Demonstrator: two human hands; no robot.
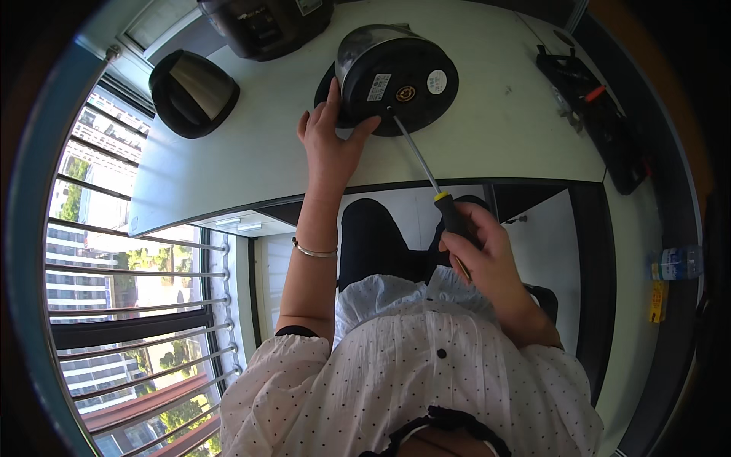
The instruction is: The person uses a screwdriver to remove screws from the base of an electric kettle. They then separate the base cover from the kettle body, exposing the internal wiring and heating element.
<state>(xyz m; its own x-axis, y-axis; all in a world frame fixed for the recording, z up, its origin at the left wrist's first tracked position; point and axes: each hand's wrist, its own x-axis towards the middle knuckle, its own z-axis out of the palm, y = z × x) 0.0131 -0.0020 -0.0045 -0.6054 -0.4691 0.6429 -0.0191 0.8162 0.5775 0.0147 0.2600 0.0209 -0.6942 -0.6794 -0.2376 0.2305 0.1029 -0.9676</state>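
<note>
**Screwdriver tip meeting the kettle's underside**

The left hand (329, 145) is bracing an electric kettle (396, 76) that is lying on its side on the white bench (251, 164), black round base turned toward the person. The thumb is pressing at the lower rim of that base and the fingers are curling round the left flank, so this grip is clamped on the kettle body. The base is showing a few round and square labels.

The right hand (480, 247) is wrapping around the black handle of a long screwdriver (430, 183), its grip closed tight on it, held out past the bench's near edge and above the lap. The yellow collar is sitting just above the fingers, and the steel shaft is slanting up and to the left across the bench edge, the tip touching the base near its lower rim, just beside the left thumb.

To the left, well apart, a second kettle (194, 91) is lying on the bench. A dark appliance (266, 27) is standing at the far edge. Off to the right, a black tool tray (601, 126) is resting with a red-handled tool in it.
</note>
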